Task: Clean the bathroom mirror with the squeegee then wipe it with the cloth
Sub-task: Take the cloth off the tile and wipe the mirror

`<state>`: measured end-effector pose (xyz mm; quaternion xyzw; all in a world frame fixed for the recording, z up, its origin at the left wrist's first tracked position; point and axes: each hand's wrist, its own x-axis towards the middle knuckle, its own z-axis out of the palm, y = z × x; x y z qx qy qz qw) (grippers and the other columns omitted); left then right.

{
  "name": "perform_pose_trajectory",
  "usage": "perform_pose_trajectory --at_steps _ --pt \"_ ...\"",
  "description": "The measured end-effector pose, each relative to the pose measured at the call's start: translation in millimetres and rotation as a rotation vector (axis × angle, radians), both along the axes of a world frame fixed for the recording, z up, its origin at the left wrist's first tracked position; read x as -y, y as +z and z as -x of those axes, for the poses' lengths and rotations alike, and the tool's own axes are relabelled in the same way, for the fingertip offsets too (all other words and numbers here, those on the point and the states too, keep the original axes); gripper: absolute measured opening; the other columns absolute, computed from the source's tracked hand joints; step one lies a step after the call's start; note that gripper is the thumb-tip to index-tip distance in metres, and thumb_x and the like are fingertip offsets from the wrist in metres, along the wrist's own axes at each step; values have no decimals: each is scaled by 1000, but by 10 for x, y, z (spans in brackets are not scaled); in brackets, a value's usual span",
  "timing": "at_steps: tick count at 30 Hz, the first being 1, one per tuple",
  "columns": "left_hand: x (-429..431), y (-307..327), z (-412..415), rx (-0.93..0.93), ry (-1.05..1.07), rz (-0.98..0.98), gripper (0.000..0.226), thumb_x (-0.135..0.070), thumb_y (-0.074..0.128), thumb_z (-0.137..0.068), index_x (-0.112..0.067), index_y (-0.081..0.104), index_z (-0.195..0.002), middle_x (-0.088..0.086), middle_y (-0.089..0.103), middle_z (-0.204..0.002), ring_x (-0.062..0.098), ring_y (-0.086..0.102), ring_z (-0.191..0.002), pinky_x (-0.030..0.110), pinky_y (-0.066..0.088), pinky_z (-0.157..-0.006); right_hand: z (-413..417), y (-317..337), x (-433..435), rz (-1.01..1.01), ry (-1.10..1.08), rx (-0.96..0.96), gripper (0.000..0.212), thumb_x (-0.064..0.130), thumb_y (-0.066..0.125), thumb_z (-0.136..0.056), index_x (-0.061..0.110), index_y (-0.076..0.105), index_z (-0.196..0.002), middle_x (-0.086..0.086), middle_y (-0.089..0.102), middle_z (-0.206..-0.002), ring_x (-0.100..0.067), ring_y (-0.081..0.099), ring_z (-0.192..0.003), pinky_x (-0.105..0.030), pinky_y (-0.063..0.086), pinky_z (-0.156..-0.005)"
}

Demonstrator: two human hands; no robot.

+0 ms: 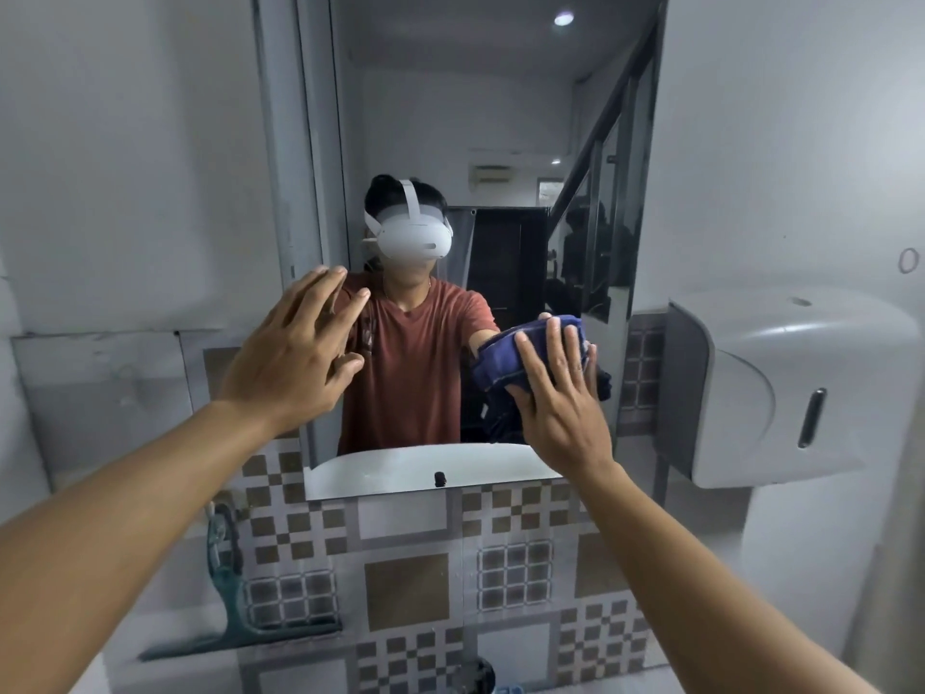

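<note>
My right hand (560, 393) lies flat on the cloth (525, 355), pressing it to the mirror (500, 142) at about 3 o'clock of centre, low on the glass. Fingers are straight and slightly spread over the blue wad; the thumb side is under the lower fold. No pinch: palm pressure alone holds it there.

My left hand (295, 353) is up at 9 o'clock, at the mirror's left edge, empty, fingers fanned and loose. Cannot tell whether the tips touch the glass or hover just off it.

The squeegee (235, 608) is parked at 7 o'clock, leaning on the tiled wall (410, 583) below the mirror, blade down, handle up. Untouched by either hand, so I judge the squeegee pass done and the wipe under way.

Handling notes, as judgement:
- Cloth: soft, light, bunched into a thick pad, stitched hem showing. It will slump and slide if the palm lifts. Best hold is flat palm over the middle, fingers wide to spread the load, thumb tucked under the lower fold to stop it dropping.
- Mirror: hard, slick, breakable. Even pressure, no leaning on the edges.
- Squeegee: stiff, thin handle, rubber blade flexible. Take it by the handle only.

Dispenser (781, 388) sits on the wall at 3 o'clock, near the right hand's sweep; watch the knuckles there

The upper glass looks out of easy reach from this stance
</note>
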<state>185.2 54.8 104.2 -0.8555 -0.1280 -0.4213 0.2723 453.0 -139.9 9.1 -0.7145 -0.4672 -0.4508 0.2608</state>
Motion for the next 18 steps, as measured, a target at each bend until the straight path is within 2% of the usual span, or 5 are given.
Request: perform_pose_trajectory --at_steps 2,6,9,13,18 --pt "-7 -2 -3 6 -1 1 74 -35 69 -88 -8 41 -151 24 34 -154 39 28 -147 52 33 -118 -76 -70 73 -95 23 -143 61 45 26 -107 19 17 -162 -15 0 -170 -32 -8 -156 -47 -1 -127" --pt "-14 -14 -11 14 -6 6 75 -36 69 -88 -8 41 -151 24 34 -154 39 28 -147 53 34 -118 -119 -241 160 -152 8 -271 62 47 21 -107 20 12 -162 -12 -3 -170 -28 -14 -156 -56 7 -126" --pt "-14 -11 2 16 -12 14 76 -37 71 -87 -8 42 -151 23 33 -155 38 27 -147 54 35 -116 -98 -392 175 -162 9 -331 62 50 20 -106 27 4 -161 -7 -10 -169 -24 -17 -155 -51 1 -126" --pt "-43 25 38 33 10 19 77 -36 74 -84 -8 44 -149 25 33 -153 41 28 -145 57 39 -113 -31 -694 156 -156 -21 -393 62 58 9 -105 38 -16 -158 -2 -21 -167 -23 -22 -154 -44 -8 -126" --pt "-39 23 51 23 26 26 77 -37 73 -84 -9 43 -150 24 34 -153 40 27 -146 58 46 -106 99 -1036 54 -96 -71 -379 63 54 10 -106 30 -13 -160 -10 -14 -168 -28 -18 -155 -57 4 -125"
